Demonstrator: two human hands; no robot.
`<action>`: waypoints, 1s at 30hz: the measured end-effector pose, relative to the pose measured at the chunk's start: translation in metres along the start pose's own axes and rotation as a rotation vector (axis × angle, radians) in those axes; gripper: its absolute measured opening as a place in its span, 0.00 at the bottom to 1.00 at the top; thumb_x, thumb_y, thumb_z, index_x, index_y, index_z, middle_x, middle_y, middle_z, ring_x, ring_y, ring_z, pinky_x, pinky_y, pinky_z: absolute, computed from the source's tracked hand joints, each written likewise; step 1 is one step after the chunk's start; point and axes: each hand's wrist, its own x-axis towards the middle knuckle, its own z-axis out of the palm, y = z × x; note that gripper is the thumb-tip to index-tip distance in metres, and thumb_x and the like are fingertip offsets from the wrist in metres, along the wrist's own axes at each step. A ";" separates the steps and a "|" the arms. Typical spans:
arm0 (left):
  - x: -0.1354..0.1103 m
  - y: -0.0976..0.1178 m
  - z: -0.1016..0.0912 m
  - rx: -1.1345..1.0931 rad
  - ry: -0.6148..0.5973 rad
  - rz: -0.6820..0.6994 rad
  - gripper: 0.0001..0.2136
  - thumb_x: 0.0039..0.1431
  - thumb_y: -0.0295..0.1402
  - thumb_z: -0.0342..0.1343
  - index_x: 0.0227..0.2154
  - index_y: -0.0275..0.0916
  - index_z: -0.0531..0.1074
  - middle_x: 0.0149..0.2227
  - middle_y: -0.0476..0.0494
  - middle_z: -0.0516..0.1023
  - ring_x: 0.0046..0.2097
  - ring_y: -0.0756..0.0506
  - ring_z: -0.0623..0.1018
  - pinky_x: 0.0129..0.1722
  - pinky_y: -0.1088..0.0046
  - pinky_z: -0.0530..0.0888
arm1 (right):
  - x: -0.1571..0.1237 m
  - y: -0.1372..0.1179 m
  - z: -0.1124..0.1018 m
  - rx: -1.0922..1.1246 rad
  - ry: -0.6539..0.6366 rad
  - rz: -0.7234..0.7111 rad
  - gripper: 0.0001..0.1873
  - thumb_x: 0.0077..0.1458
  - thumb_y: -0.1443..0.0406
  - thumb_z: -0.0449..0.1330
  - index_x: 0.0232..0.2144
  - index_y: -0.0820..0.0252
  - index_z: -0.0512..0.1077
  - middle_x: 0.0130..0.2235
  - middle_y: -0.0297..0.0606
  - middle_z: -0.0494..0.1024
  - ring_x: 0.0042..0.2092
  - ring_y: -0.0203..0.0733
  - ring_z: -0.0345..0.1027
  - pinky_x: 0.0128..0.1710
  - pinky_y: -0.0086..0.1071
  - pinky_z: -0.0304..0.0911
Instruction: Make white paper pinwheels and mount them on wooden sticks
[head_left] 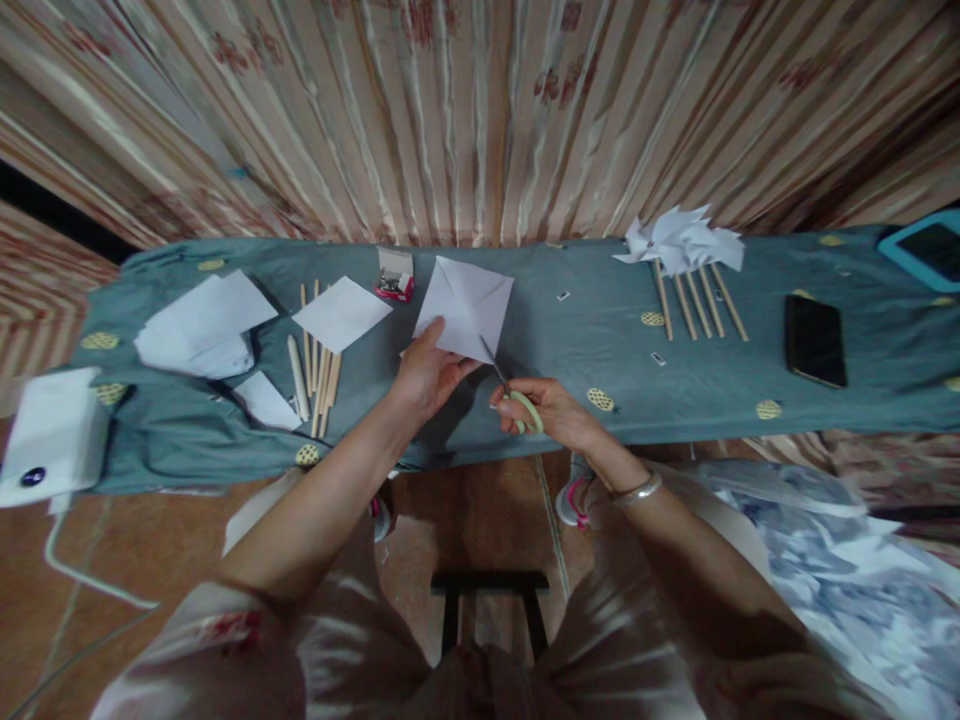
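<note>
A square sheet of white paper (466, 300) with creases is held up over the table's middle. My left hand (431, 372) grips its near left edge, thumb on top and fingers beneath. In my right hand (544, 405) are scissors (529, 412) with light green handles. Their dark blades meet the paper's near corner. Just beyond my left hand stands a small open red and white box (394, 275) with small metal pieces inside. To the left, another white sheet (343, 314) lies across several wooden sticks (323, 392).
A stack of white paper (199, 330) lies at the left, near a white device (52, 435) with a cable. Paper pinwheels (682, 240) on sticks and a black phone (815, 340) lie at the right. A curtain (480, 120) hangs behind the table.
</note>
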 end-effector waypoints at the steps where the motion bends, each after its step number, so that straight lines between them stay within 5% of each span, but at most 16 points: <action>1: 0.000 0.000 0.000 0.001 -0.004 0.000 0.13 0.67 0.33 0.48 0.50 0.35 0.69 0.34 0.42 0.81 0.37 0.44 0.81 0.51 0.57 0.75 | 0.001 0.001 0.000 0.005 0.004 -0.005 0.22 0.35 0.50 0.74 0.26 0.59 0.75 0.19 0.27 0.74 0.21 0.29 0.65 0.21 0.23 0.59; 16: -0.008 -0.003 0.007 0.083 0.023 -0.031 0.11 0.67 0.31 0.46 0.40 0.33 0.72 0.30 0.42 0.80 0.35 0.44 0.80 0.48 0.60 0.76 | 0.000 -0.002 0.002 0.007 0.020 0.002 0.24 0.34 0.49 0.74 0.27 0.59 0.74 0.19 0.28 0.75 0.20 0.29 0.64 0.18 0.23 0.56; 30: -0.013 -0.001 0.012 0.068 0.023 -0.039 0.13 0.69 0.30 0.43 0.45 0.32 0.71 0.32 0.42 0.80 0.35 0.46 0.80 0.48 0.62 0.77 | 0.004 0.005 0.001 0.028 0.030 -0.010 0.26 0.31 0.49 0.75 0.27 0.60 0.74 0.19 0.27 0.73 0.21 0.28 0.65 0.23 0.23 0.61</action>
